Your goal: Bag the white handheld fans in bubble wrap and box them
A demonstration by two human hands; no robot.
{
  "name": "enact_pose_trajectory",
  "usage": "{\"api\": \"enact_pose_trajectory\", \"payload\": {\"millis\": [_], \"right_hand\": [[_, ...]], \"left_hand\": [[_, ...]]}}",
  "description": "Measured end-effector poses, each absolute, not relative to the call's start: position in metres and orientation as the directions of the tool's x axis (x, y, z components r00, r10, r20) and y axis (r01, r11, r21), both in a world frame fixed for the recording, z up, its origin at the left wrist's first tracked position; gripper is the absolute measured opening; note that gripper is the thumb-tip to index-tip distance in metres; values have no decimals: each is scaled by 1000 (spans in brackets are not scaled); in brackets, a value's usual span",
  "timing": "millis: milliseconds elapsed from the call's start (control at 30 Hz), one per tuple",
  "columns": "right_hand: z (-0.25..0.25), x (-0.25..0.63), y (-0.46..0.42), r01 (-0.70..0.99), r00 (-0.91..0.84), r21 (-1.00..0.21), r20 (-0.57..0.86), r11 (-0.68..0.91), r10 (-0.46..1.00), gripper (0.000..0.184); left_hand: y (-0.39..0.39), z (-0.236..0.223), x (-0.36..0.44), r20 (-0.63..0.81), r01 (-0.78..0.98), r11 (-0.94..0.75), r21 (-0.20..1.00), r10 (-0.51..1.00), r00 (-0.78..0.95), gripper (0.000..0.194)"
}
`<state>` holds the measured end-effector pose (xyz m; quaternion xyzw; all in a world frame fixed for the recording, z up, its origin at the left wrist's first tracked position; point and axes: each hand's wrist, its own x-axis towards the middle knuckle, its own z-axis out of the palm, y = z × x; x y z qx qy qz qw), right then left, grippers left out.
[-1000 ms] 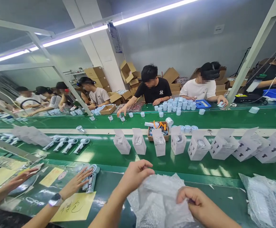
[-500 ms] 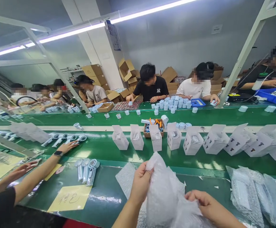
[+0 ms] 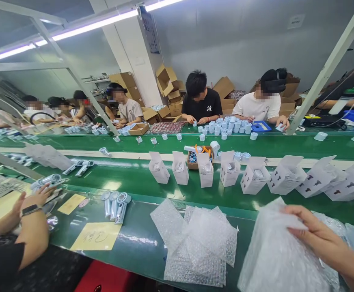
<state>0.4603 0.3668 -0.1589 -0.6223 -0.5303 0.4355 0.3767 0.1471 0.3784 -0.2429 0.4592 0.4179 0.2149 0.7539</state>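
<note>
My right hand (image 3: 312,234) reaches in from the lower right and is closed on the top edge of a bubble-wrap bag (image 3: 274,259), holding it up over the near bench at the right. My left hand is out of sight. A loose pile of flat bubble-wrap bags (image 3: 198,243) lies on the green bench in front of me. To its left, three small handheld fans (image 3: 116,205) lie side by side next to a yellow paper note (image 3: 96,236).
A row of open white boxes (image 3: 206,172) stands on the green conveyor (image 3: 128,184). At the left a co-worker's hands (image 3: 32,200) hold a fan. More bagged items (image 3: 352,237) lie at the far right. Several people work across the line among pale blue round parts (image 3: 225,129).
My right hand has carried one bubble-wrap bag off to the right, and the other bags lie on the bench. My left hand has left the view. The co-worker's hands drew back left.
</note>
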Motion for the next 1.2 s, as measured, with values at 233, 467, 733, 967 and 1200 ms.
{"api": "enact_pose_trajectory", "payload": {"millis": [233,467,733,967,1200], "right_hand": [[-167,426,394,215,-449,-886,-463,-410,764,46],[-201,373,428,-3,-624,-899,-340,-438,703,20],[-207,358,485,115,-605,-899,-400,-422,688,25],[-234,376,478,19,-573,-790,-511,-613,641,26],[-226,415,455,-289,-367,-731,-512,-618,777,47]], "left_hand": [[445,-273,32,-365,876,224,427,929,-60,57],[446,-269,-2,-176,883,19,469,982,72,32],[376,-282,82,273,502,-709,494,675,685,37],[377,-269,62,75,371,-399,838,760,646,31],[363,-274,53,-595,16,633,774,719,359,72]]}}
